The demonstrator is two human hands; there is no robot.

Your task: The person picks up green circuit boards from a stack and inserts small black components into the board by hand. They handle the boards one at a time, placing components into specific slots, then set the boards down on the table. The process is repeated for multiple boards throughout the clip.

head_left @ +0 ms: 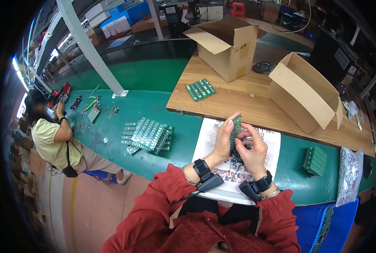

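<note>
Between my hands a green circuit board panel [237, 126] stands on edge, tilted up over a printed paper sheet [201, 148]. My left hand [221, 143] grips the panel along its left side, thumb and fingers closed on it. At the panel's right face is my right hand [255, 151], its thumb and forefinger bent together in a pinch. Whatever lies between those fingertips is too small to make out. Beneath my hands a pile of small black parts [236, 159] rests on the paper, partly covered by my fingers.
Stacked circuit board panels [148, 134] lie to the left, and another stack [315, 161] to the right beside a clear plastic bag [350, 175]. Beyond, a raised wooden board [183, 99] carries one panel [201, 89] and two open cartons [232, 55]. A co-worker [53, 135] sits at far left.
</note>
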